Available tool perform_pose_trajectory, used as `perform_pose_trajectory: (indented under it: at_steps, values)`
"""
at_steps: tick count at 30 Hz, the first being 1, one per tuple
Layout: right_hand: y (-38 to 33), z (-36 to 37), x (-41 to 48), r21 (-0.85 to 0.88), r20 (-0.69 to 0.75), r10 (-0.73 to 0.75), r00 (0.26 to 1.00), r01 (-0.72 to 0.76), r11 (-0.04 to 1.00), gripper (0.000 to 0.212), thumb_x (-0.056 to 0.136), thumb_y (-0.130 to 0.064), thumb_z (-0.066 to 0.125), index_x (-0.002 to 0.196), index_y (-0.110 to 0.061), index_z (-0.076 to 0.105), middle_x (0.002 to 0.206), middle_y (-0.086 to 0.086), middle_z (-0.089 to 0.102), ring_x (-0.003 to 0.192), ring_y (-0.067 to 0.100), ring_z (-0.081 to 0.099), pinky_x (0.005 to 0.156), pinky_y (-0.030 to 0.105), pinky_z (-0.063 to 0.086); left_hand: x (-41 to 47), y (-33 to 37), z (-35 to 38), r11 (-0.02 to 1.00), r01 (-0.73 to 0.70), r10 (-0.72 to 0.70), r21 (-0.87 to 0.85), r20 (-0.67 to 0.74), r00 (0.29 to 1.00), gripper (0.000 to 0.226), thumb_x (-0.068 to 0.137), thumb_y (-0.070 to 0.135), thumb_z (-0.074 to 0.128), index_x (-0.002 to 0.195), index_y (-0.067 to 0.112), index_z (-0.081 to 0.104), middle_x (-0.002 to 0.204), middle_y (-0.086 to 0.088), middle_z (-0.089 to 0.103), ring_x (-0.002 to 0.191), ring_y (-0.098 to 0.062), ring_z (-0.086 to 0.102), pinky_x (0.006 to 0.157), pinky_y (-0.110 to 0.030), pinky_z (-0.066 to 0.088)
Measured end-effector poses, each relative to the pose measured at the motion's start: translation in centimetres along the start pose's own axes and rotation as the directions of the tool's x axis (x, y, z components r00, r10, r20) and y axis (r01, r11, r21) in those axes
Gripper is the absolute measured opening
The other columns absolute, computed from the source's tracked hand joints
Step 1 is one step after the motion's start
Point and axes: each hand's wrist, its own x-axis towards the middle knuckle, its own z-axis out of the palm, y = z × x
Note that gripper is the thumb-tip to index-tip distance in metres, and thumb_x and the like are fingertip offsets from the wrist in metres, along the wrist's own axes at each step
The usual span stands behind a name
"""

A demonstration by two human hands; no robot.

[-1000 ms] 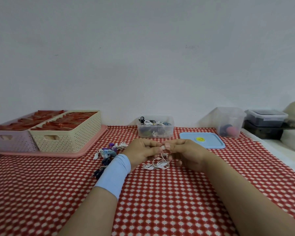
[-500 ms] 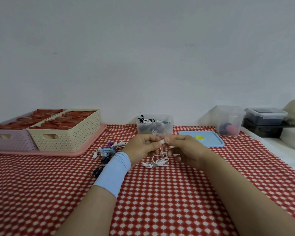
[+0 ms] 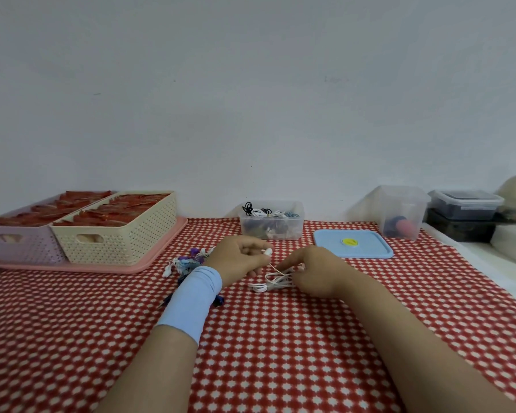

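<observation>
Sitting at the far left of the red-and-white checked surface [image 3: 280, 359], a lilac basket [image 3: 18, 244] and a cream basket [image 3: 116, 238] stand side by side on a pink tray [image 3: 164, 251], both filled with red packets. Just right of the tray's near corner lies a loose heap of coloured cords [image 3: 185, 262], partly hidden behind the left forearm, which wears a pale blue wristband [image 3: 191, 299].

The left hand [image 3: 240, 259] is raised a little above the cloth, its thumb and forefinger pinching the small white end piece of the white cable [image 3: 273, 281]. From there a thin strand runs down and to the right into the cable's coiled bundle, which rests on the surface between the two hands. The right hand [image 3: 316, 272] sits low at the bundle's right end, forefinger stretched out to the left, the other fingers curled onto the coil and grasping it.

Behind the hands, near the wall, a clear tub [image 3: 271, 228] holds black and white cords. Right of it lies a blue lid [image 3: 352, 245], flat on the cloth, then a clear container [image 3: 402, 213], and last two stacked dark boxes [image 3: 465, 210].
</observation>
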Motion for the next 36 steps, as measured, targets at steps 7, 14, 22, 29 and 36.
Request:
perform_pose_trajectory:
  at_steps: [7,14,22,29,36]
  values:
    - [0.1,-0.5,-0.3,-0.083,0.034,-0.04,0.999,0.043,0.996,0.052,0.083,-0.004,0.058,0.121,-0.037,0.072,0.133,-0.01,0.065,0.121,0.012,0.058,0.104,0.032,0.048,0.0,-0.2,-0.3,0.988,0.07,-0.06,0.14,-0.072,0.996,0.018,0.074,0.022,0.085,0.089,0.016,0.077,0.069,0.001,0.074,0.063,-0.012,0.071,0.063,-0.022,0.058]
    - [0.3,-0.4,-0.3,0.004,0.001,-0.043,0.999,0.043,0.999,0.036,0.084,-0.023,0.06,0.114,-0.036,0.075,0.129,-0.013,0.065,0.116,0.007,0.058,0.103,0.03,0.046,0.1,-0.2,-0.1,0.91,0.09,-0.1,0.405,0.004,0.995,0.042,0.084,0.038,0.074,0.124,0.028,0.066,0.11,0.009,0.071,0.099,-0.006,0.062,0.088,-0.023,0.047]
    - [0.3,0.2,0.3,-0.012,-0.048,-0.062,0.997,0.062,0.998,0.019,0.081,-0.05,0.075,0.094,-0.037,0.079,0.099,-0.017,0.071,0.091,0.003,0.062,0.085,0.037,0.056,-0.4,1.5,0.3,0.813,-0.006,-0.138,0.583,0.203,0.969,0.032,0.07,0.044,0.083,0.096,0.032,0.068,0.096,0.013,0.067,0.089,-0.007,0.062,0.082,-0.028,0.054]
    - [0.3,0.2,0.4,0.2,-0.163,-0.028,0.986,0.061,0.978,0.042,0.09,-0.026,0.052,0.13,-0.029,0.065,0.131,-0.011,0.064,0.119,0.009,0.057,0.107,0.034,0.044,0.3,1.2,-0.5,0.846,-0.032,-0.029,0.533,0.105,0.994,0.025,0.088,0.045,0.067,0.107,0.03,0.075,0.105,0.012,0.07,0.094,-0.007,0.06,0.084,-0.027,0.045]
    - [0.1,-0.8,1.8,0.452,-0.162,-0.098,0.982,0.162,0.877,0.023,0.087,-0.012,0.073,0.109,-0.021,0.075,0.093,-0.009,0.074,0.077,0.001,0.065,0.077,0.02,0.049,1.5,2.9,-1.8,0.934,-0.102,0.092,0.343,0.048,0.995,0.017,0.093,0.027,0.064,0.104,0.019,0.076,0.08,0.014,0.063,0.068,-0.001,0.054,0.068,-0.024,0.043]
